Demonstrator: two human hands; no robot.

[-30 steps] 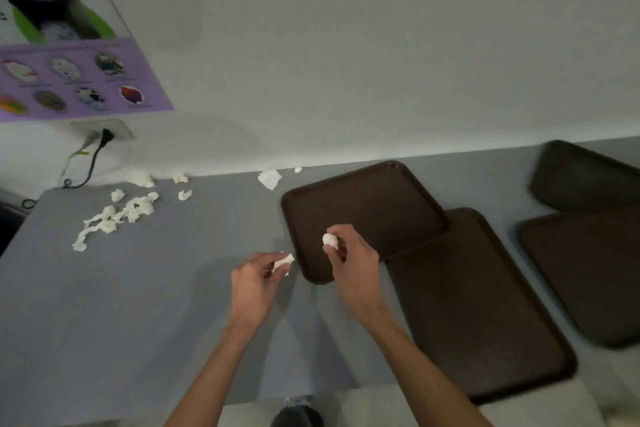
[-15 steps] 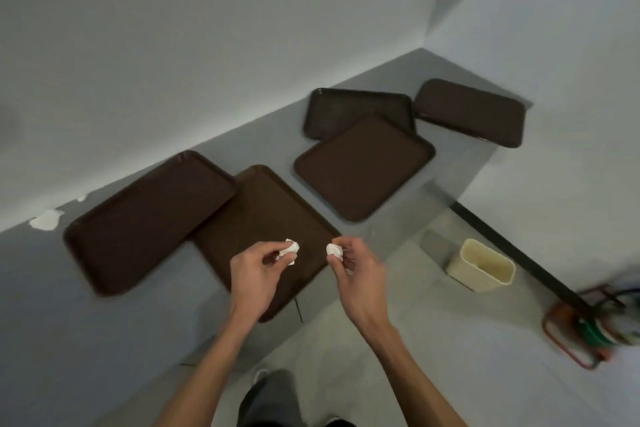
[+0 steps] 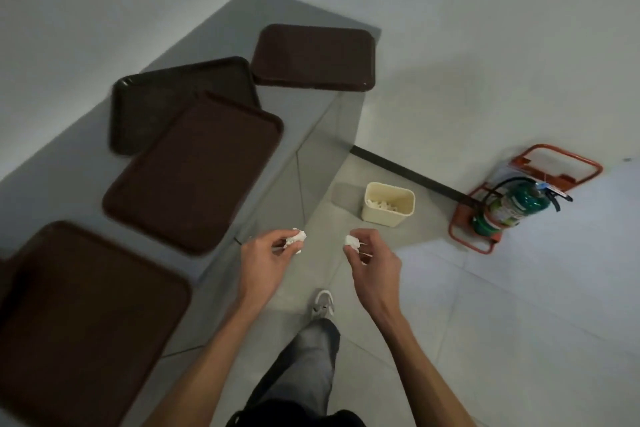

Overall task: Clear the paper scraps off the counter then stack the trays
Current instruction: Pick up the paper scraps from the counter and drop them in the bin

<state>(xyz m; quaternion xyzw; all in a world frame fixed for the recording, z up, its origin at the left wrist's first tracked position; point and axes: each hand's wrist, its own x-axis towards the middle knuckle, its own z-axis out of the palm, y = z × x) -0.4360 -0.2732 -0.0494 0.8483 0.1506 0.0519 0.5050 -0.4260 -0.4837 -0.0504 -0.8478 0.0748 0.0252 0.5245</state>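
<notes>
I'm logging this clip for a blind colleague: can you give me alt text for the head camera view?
The left hand and right hand each pinch a crumpled paper scrap over the floor beside a grey counter, with a cream waste bin holding scraps ahead. Brown trays lie spread on the counter; a green fire extinguisher stands by the wall.

The left hand (image 3: pixel 266 260) and right hand (image 3: pixel 372 262) each pinch a crumpled paper scrap, the left scrap (image 3: pixel 297 238) and the right scrap (image 3: pixel 349 240), held out past the counter's (image 3: pixel 242 21) front edge, above the floor. Four brown trays lie on the counter: the end tray (image 3: pixel 311 55) at its far corner, the middle tray (image 3: pixel 194 170) overlapping the back tray (image 3: pixel 156 104), and the near tray (image 3: pixel 79 322). A cream bin (image 3: pixel 388 215) with scraps inside stands on the floor beyond the hands.
</notes>
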